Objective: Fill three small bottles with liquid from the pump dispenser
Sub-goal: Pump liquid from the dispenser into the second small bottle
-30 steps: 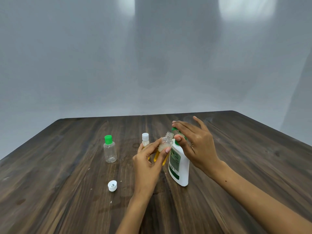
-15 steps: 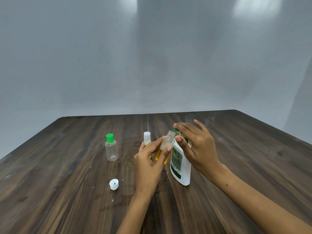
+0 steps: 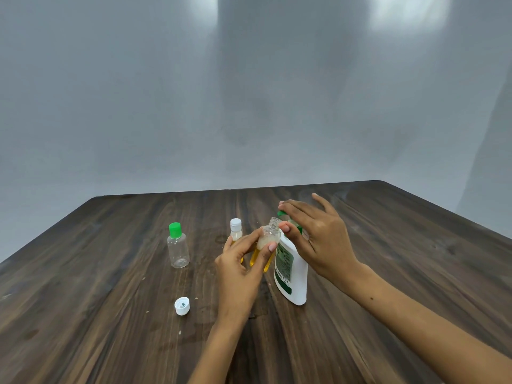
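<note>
Nearest to us, low and left of centre in the frame, we see a loose white flip cap (image 3: 182, 306) lying on the dark wooden table (image 3: 83, 314), its hollow side turned up and well apart from everything else.

Just above it, at centre frame, our left hand (image 3: 238, 273) holds 1 small clear bottle (image 3: 266, 243), fingers and thumb curled round its body. The bottle is uncapped, tilted slightly, and carries yellow liquid in its lower part with pale foam above. Its open neck sits just beside the green spout of the pump dispenser.

Right of that, the white pump dispenser (image 3: 292, 270) stands on the table with a green printed label facing left. Our right hand (image 3: 318, 234) lies over its green pump head (image 3: 282, 214): the fingers are extended and resting on top, while the thumb tip touches near the small bottle's neck. We cannot tell how far down the pump is pressed.

Further back, partly hidden behind the left hand, a 2nd small bottle with a white cap (image 3: 235, 230) stands upright and shows pale liquid near its shoulder.

To the left of centre, a 3rd bottle with a green cap (image 3: 177, 246) stands upright, clear and seemingly empty.

Beyond the table's far edge, in the upper half of the frame, hangs a plain grey backdrop (image 3: 138, 92).
</note>
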